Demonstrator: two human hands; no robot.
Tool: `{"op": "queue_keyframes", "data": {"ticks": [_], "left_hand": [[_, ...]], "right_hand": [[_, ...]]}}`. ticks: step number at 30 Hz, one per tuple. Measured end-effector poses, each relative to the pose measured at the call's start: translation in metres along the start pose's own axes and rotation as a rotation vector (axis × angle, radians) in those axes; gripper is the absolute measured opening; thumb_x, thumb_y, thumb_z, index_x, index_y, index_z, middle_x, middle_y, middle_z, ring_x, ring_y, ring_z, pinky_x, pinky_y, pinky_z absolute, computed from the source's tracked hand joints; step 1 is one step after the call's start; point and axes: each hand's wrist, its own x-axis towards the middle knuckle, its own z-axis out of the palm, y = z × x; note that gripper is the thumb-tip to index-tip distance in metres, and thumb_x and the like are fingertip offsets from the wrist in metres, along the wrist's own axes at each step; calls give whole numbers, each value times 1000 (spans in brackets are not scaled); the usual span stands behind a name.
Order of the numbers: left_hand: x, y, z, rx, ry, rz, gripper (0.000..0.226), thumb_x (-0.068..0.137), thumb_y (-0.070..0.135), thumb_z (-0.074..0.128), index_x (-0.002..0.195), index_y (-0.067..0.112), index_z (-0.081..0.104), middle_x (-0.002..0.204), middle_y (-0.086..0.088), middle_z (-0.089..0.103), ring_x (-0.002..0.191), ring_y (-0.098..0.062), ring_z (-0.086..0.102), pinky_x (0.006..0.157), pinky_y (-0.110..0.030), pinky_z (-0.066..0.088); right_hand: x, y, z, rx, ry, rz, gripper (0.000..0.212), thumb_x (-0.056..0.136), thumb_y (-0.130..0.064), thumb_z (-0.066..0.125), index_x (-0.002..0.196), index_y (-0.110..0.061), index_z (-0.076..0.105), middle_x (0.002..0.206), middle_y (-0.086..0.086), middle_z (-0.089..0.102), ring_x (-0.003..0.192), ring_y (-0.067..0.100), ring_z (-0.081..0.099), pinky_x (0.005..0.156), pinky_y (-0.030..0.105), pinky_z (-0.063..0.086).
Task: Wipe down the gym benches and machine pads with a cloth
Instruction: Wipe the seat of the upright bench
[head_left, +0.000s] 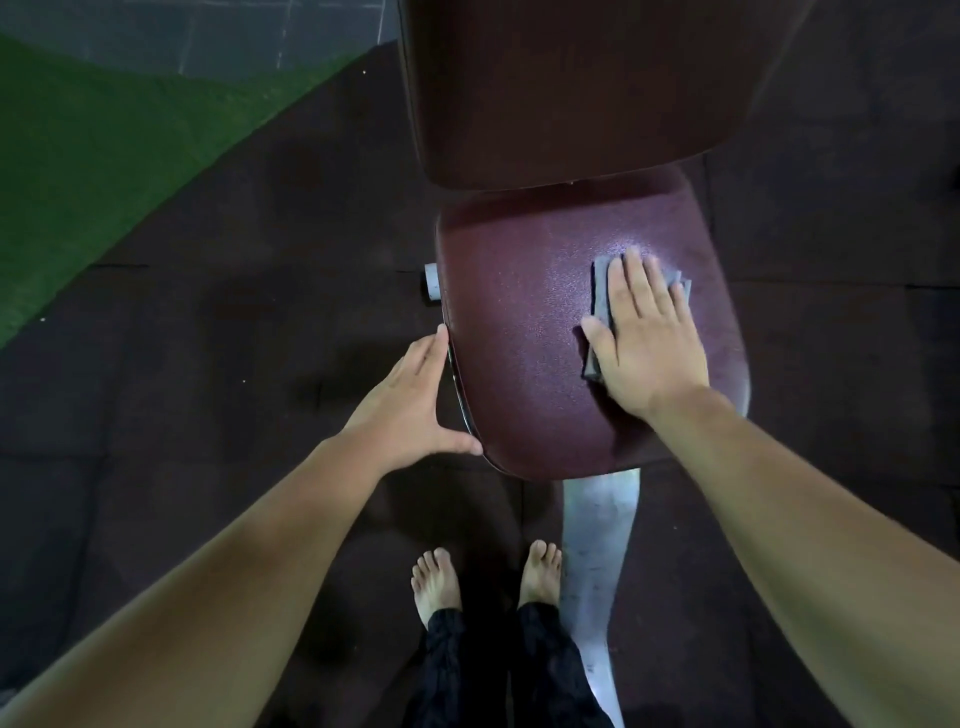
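A maroon padded seat (524, 332) of a gym bench fills the centre of the head view, with its maroon back pad (571, 88) rising behind it. My right hand (647, 343) lies flat, fingers spread, pressing a folded grey cloth (601, 291) onto the right part of the seat. Most of the cloth is hidden under the palm. My left hand (415, 405) rests against the seat's left edge, thumb at the front corner, fingers along the side.
The bench's silver metal leg (597, 561) runs toward me under the seat, beside my bare feet (488, 577). A white cap (432, 283) juts out left of the seat. Dark rubber floor surrounds the bench; green turf (93, 156) lies at the far left.
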Motion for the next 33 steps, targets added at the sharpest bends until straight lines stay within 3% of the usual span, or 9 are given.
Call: {"op": "queue_keyframes", "data": {"ticks": [3, 7, 14, 20, 24, 28, 33], "left_hand": [[-1, 0, -1, 4, -3, -4, 152, 59, 68, 89, 162, 32, -18, 167, 17, 6, 153, -12, 28, 118, -42, 41], [-1, 1, -3, 19, -14, -17, 152, 59, 69, 89, 162, 31, -17, 167, 17, 6, 152, -12, 30, 116, -41, 43], [0, 1, -1, 33, -6, -12, 152, 60, 69, 89, 161, 33, -18, 167, 17, 6, 152, -13, 31, 116, -42, 43], [0, -1, 0, 28, -7, -21, 152, 58, 70, 88, 161, 35, -18, 167, 15, 7, 151, -13, 33, 114, -42, 45], [1, 1, 0, 29, -7, -29, 153, 57, 72, 87, 161, 36, -19, 166, 19, 6, 150, -11, 34, 112, -42, 47], [1, 2, 0, 27, -2, -29, 153, 56, 73, 87, 161, 36, -19, 166, 19, 7, 149, -11, 36, 112, -43, 47], [0, 5, -2, 42, -21, -52, 153, 56, 74, 86, 160, 36, -19, 166, 19, 5, 151, -12, 34, 114, -44, 46]], "right_hand": [[-28, -25, 9, 24, 34, 14, 77, 105, -56, 12, 164, -8, 6, 172, 12, 1, 159, 28, -2, 129, 50, 3], [-90, -23, 27, -12, 19, -160, 73, 106, -52, 24, 163, -8, 14, 172, 11, 8, 159, 27, 3, 128, 50, 7], [-8, 56, 3, 77, 60, 114, 78, 104, -57, 12, 163, -5, 10, 172, 14, 4, 159, 29, 4, 127, 52, 12], [-88, 44, 25, 53, 58, 4, 73, 107, -52, 20, 164, -7, 8, 172, 9, -1, 159, 23, -4, 129, 46, 3], [-48, 66, 17, 73, 77, -32, 74, 106, -51, 21, 162, -3, 15, 172, 13, 8, 159, 28, 5, 128, 49, 10], [19, 69, -1, 136, 64, 33, 74, 107, -53, 19, 164, -6, 8, 172, 12, 2, 159, 27, 1, 129, 48, 8], [-33, 56, 6, 71, 50, -3, 75, 106, -54, 13, 164, -6, 6, 172, 12, -1, 159, 26, -3, 129, 47, 5]]}}
